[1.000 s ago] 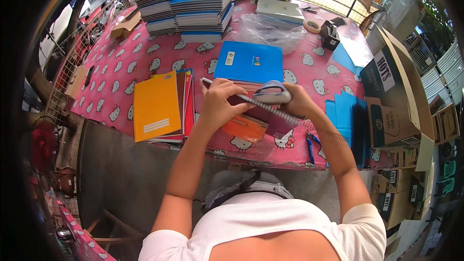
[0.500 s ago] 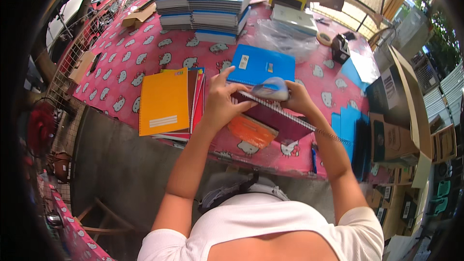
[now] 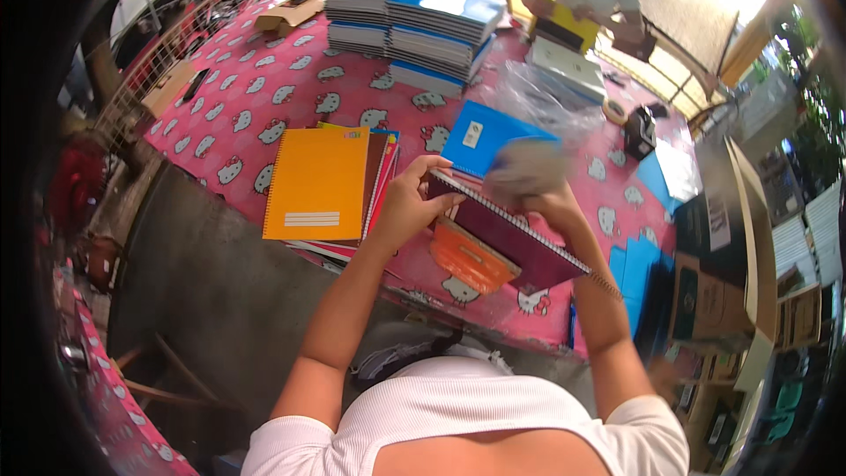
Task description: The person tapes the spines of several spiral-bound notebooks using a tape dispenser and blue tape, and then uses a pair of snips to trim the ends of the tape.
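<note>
My left hand [image 3: 414, 203] pinches the upper left corner of a maroon spiral notebook [image 3: 520, 238], held tilted on edge above the table. Its white wire binding runs along the top, and a loose coil [image 3: 604, 283] sticks out past the right end, over my right forearm. My right hand [image 3: 555, 204] is closed at the binding, around a pale rounded thing [image 3: 527, 169] smeared by motion; its kind I cannot make out. Below the notebook lies an orange block-like thing [image 3: 473, 260], partly covered. A blue notebook [image 3: 489, 134] lies just beyond my hands.
To the left, a yellow-orange spiral notebook [image 3: 319, 185] tops several others. Tall notebook stacks [image 3: 432, 31] stand at the far side, near a clear plastic bag [image 3: 546, 101]. Across the table, a person holds something yellow. Blue sheets [image 3: 639, 269] and a cardboard box [image 3: 718, 278] are at right.
The pale thing in my right hand has moved and is now more blurred. My left hand keeps its hold on the maroon notebook. The whole view has shifted slightly.
</note>
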Available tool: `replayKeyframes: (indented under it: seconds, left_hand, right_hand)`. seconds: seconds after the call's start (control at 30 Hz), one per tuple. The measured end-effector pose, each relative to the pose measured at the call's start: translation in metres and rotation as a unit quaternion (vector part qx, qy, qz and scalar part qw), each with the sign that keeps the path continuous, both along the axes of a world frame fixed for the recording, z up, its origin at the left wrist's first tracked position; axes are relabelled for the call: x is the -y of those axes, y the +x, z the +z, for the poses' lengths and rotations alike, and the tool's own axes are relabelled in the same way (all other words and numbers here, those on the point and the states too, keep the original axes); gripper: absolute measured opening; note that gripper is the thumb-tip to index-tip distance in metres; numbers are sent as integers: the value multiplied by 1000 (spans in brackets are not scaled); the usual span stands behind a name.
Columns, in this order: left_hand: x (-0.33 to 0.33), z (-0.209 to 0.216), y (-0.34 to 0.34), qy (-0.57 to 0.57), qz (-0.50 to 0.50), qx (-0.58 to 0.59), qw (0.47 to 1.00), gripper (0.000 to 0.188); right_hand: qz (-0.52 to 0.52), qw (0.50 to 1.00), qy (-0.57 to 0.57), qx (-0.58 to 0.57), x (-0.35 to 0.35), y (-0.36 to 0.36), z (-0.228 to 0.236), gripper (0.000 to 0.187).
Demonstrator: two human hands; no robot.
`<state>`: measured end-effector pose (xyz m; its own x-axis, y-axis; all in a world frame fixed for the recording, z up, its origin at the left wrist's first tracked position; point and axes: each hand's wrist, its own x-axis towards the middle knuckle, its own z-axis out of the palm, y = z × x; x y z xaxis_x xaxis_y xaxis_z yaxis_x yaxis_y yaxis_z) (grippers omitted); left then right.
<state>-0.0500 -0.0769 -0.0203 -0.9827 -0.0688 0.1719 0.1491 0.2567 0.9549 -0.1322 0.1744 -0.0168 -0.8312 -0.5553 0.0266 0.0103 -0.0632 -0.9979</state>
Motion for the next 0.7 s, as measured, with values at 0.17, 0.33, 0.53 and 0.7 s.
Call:
replayKeyframes:
  seconds: [0.17,0.33,0.53,0.7]
  left_hand:
    - [-4,-11,-7,214,-23,-74,974,38]
    - [7,-18,-7,281,-40,1,959,34]
    - [15,-17,-3,270,-70,9,960,27]
    - [12,-31,-24,323,-166,-5,932,20]
  right_hand:
    - [-52,919,312,-236,8,-17,-22,51]
    - [43,964,195,-176,24,-7,-3,55]
    - [-469,722,460,-216,-106,-33,-54,50]
    - [-403,666,601,-181,-197,26,-121,50]
